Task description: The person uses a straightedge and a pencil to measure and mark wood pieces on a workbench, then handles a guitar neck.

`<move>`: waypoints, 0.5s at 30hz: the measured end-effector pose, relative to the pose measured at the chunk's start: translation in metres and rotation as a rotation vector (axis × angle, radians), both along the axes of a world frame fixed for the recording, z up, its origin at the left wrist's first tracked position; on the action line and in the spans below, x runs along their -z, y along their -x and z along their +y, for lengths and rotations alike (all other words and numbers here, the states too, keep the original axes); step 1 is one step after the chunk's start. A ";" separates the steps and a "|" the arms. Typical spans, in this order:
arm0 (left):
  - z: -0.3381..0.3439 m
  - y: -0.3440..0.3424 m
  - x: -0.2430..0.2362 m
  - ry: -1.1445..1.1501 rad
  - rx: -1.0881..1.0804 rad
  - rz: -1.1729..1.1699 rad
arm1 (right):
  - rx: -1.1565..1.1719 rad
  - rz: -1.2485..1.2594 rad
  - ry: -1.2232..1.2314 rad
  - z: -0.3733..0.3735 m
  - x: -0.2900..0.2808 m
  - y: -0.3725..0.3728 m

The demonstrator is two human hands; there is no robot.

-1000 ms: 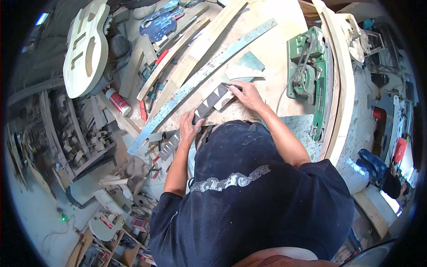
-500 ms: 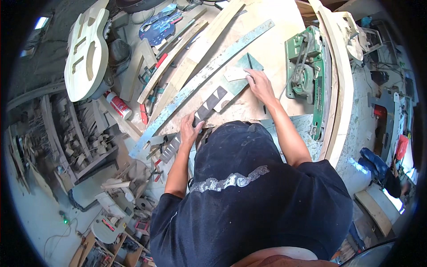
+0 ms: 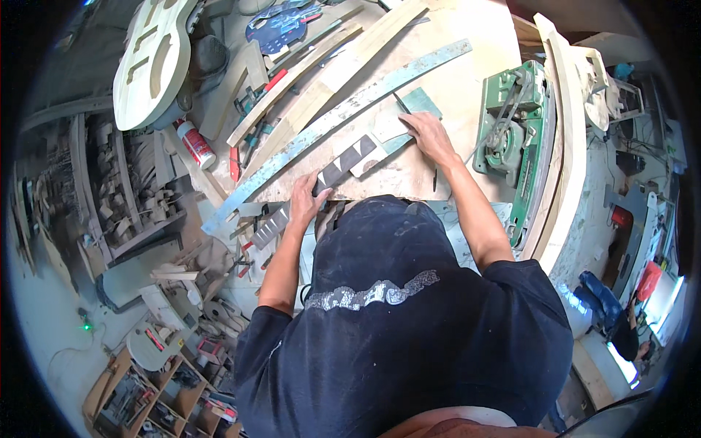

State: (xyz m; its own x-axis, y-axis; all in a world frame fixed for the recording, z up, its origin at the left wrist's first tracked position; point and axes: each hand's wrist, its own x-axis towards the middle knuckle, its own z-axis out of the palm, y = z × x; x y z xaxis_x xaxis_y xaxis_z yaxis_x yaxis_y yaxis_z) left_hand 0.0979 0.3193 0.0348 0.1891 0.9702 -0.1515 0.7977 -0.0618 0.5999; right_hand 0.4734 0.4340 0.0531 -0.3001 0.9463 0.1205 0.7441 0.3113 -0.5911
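Note:
A guitar neck [image 3: 345,165] lies slantwise across the bench's near edge, its dark fingerboard set with pale pointed inlays. My left hand [image 3: 304,199] is closed round it near the bench edge, and its lower end sticks out past my wrist. At the neck's far end, a pale flat piece [image 3: 389,128] lies close against the fingerboard. My right hand [image 3: 431,136] grips this piece by its right side, fingertips on top. Beneath it shows a green flat sheet [image 3: 421,103], with a thin dark stick [image 3: 402,103] across its upper part.
A long, paint-worn straight bar [image 3: 350,109] runs diagonally beyond the neck. Wood strips and clamps lie past it. A green machine [image 3: 511,131] stands at the right, and a pale guitar body [image 3: 152,66] at the far left. A red-and-white bottle [image 3: 196,144] sits near the left edge.
The pale flat piece has come nearer to the neck's far end, with my right hand on it. My left hand keeps its hold on the neck. The whole view has shifted slightly.

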 end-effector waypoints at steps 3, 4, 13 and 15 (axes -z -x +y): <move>-0.001 0.001 0.004 -0.009 -0.014 0.018 | -0.036 -0.002 -0.028 0.005 -0.004 -0.001; -0.003 0.002 0.004 -0.008 -0.019 0.019 | -0.084 -0.026 -0.006 0.008 -0.005 -0.001; 0.003 -0.003 -0.002 0.048 -0.029 0.008 | -0.111 -0.066 0.044 0.011 -0.007 -0.006; 0.001 -0.002 -0.002 0.027 -0.026 0.020 | -0.110 -0.057 0.029 0.010 -0.007 -0.004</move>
